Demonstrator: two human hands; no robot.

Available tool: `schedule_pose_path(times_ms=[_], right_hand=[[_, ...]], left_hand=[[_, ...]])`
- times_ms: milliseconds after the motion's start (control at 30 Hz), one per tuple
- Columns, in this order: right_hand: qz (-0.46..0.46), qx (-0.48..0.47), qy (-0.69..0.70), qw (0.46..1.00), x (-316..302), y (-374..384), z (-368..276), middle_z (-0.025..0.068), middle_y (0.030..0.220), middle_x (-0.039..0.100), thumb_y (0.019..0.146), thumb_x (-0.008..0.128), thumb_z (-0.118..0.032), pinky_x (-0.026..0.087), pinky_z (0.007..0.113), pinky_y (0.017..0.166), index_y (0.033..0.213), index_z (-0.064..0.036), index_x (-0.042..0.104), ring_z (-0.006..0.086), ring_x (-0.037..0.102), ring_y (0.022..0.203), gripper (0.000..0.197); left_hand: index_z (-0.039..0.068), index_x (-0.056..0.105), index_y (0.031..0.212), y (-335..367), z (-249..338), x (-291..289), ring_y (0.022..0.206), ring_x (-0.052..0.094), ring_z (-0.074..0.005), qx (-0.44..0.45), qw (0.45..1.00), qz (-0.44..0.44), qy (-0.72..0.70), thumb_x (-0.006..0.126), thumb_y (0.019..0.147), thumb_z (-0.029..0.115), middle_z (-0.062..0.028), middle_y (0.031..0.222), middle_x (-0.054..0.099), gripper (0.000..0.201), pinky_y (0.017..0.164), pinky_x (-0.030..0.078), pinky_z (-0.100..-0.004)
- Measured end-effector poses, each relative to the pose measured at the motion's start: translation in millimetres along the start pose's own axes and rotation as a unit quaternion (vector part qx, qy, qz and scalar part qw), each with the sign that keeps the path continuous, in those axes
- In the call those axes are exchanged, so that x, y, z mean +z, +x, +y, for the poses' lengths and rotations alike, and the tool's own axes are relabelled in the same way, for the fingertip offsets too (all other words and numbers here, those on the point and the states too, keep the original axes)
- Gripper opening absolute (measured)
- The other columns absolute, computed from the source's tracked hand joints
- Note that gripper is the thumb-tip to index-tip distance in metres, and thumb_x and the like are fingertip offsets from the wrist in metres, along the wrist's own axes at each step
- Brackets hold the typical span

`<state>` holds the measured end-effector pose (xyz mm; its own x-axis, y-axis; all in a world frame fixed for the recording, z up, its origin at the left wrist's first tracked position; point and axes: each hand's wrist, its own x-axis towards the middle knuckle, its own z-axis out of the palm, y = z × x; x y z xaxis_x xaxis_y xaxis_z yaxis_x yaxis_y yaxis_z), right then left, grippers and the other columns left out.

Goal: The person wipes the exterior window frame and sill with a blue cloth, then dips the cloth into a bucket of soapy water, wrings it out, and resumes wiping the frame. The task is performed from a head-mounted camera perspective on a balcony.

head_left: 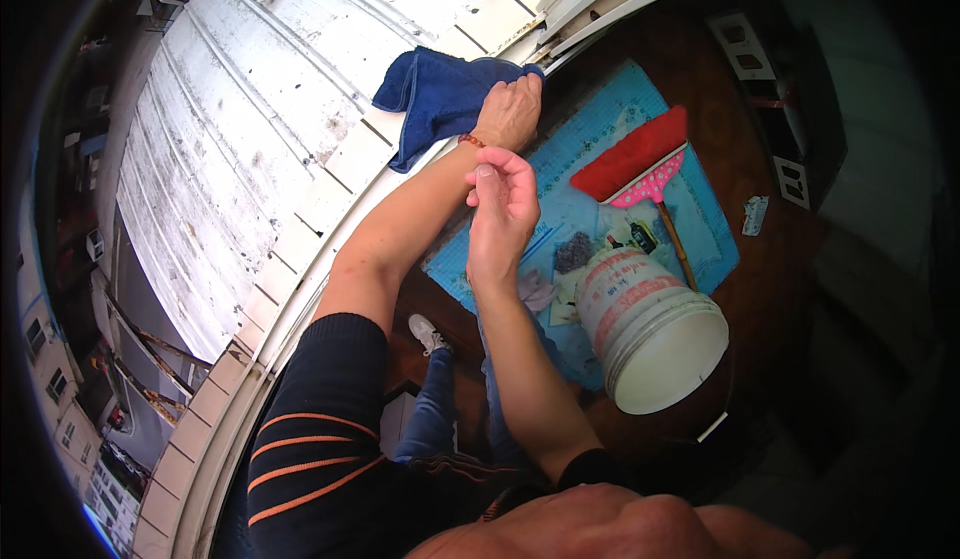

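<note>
My left hand presses a dark blue cloth against the window ledge, its fingers bent over the cloth's right end. The rest of the cloth drapes over the sill and the window track. A reddish beaded bracelet circles my left wrist. Just below that wrist, my right hand is raised with its fingers curled in toward the thumb. I see nothing in it. Its fingertips overlap the left forearm in the picture; whether they touch it I cannot tell.
Outside lies a white ribbed metal roof, with a street far below at left. Indoors, a blue mat carries a red-bristled broom with a pink dotted head, a grey rag, small bottles and a white bucket.
</note>
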<state>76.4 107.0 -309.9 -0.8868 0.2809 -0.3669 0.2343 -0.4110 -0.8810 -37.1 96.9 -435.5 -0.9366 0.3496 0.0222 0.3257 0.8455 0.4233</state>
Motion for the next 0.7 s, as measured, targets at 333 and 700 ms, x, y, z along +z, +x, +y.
schedule_pose_path(times_ms=[333, 700], right_hand=[[-0.011, 0.027, 0.016, 0.999, 15, -2, 0, 0.0026, 0.095, 0.056, 0.087, 0.052, -0.005, 0.040, 0.018, 0.062, 0.101, -0.0017, 0.053, 0.0062, 0.051, 0.077, 0.014], [-0.061, 0.040, -0.083, 0.994, -7, 7, -13, 0.0017, 0.092, 0.058, 0.088, 0.052, -0.009, 0.040, 0.018, 0.062, 0.099, -0.0024, 0.054, 0.0052, 0.052, 0.075, 0.013]], left_hand=[[0.008, 0.062, 0.098, 37, -40, -39, 0.124, 0.034, -0.0243, -0.021, 0.998, -0.013, 0.063, 0.052, 0.071, 0.016, -0.0072, 0.123, 0.046, 0.029, 0.093, 0.033, -0.0416], [0.014, 0.059, 0.115, 83, -49, -15, 0.135, 0.019, -0.0318, 0.073, 0.978, -0.114, 0.157, 0.053, 0.072, 0.015, -0.0104, 0.145, 0.021, 0.043, 0.101, 0.029, -0.0522]])
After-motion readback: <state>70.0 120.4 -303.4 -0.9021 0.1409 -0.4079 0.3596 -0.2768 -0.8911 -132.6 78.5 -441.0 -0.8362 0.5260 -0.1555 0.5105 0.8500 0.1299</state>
